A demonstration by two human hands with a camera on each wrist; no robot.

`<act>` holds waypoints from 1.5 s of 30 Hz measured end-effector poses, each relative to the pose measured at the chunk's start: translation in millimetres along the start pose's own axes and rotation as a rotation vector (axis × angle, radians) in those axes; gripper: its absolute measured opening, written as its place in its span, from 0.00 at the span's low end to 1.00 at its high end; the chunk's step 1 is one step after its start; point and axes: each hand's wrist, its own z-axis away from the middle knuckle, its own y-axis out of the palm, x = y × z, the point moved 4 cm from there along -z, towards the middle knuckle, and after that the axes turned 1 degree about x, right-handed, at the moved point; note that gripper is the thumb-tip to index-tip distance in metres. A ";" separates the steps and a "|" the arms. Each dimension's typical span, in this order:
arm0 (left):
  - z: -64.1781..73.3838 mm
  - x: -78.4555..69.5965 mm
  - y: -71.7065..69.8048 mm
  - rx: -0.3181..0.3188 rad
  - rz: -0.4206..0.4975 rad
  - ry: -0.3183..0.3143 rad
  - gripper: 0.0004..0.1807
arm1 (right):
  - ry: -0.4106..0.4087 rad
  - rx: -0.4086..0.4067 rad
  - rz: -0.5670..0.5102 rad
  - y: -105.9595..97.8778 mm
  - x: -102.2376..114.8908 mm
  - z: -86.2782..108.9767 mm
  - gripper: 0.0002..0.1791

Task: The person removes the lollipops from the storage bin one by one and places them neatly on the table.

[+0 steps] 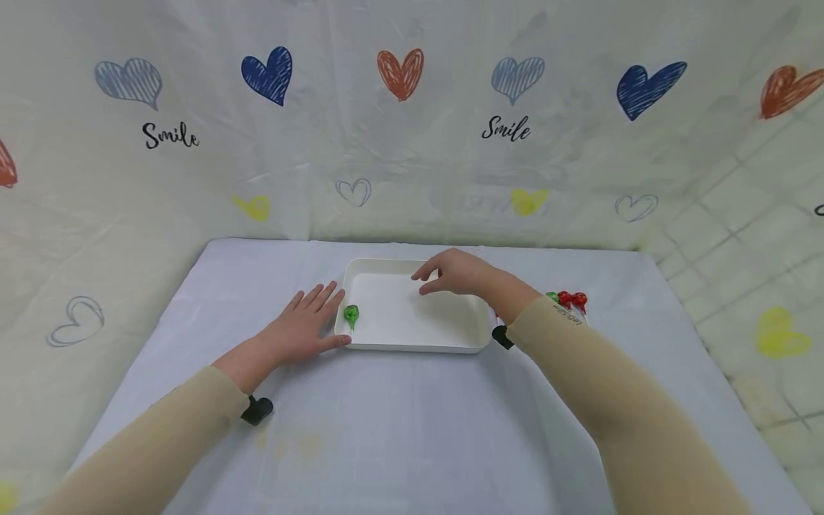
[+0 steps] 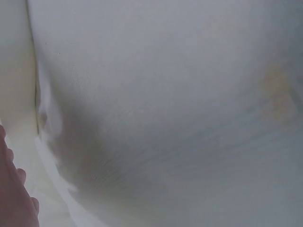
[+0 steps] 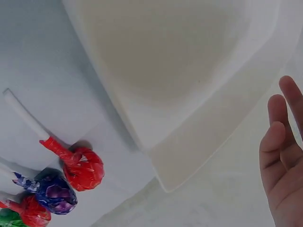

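A white rectangular tray [image 1: 399,315] lies on the cloth-covered table, with one green-wrapped lollipop [image 1: 350,313] standing at its left end. My left hand [image 1: 299,329] has its fingers spread flat along the tray's left side, thumb at the near left corner. Above the tray's far right part, my right hand [image 1: 458,272] hovers with loosely bent fingers and thumb apart, holding nothing. The right wrist view shows those fingers beside the tray corner [image 3: 165,179]. There, a red-wrapped lollipop [image 3: 84,169] and a purple one [image 3: 57,191] lie outside the tray.
More lollipops, among them a red one [image 1: 579,299], lie right of the tray, partly hidden by my right sleeve [image 1: 599,372]. Behind the table hangs a pale curtain [image 1: 438,157] printed with hearts. White cloth [image 1: 399,429] covers the table in front of the tray.
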 end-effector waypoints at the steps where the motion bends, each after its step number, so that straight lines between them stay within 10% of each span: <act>1: -0.5 1.2 1.3 0.002 -0.001 -0.004 0.55 | -0.015 0.003 0.028 2.3 4.0 -3.5 0.22; 19: -2.5 0.1 0.2 0.013 0.017 -0.008 0.54 | -0.232 0.031 0.354 44.3 71.7 -57.1 0.23; 45: -3.2 1.5 -1.8 0.018 0.037 -0.014 0.55 | -0.212 0.092 0.345 65.2 92.2 -85.2 0.22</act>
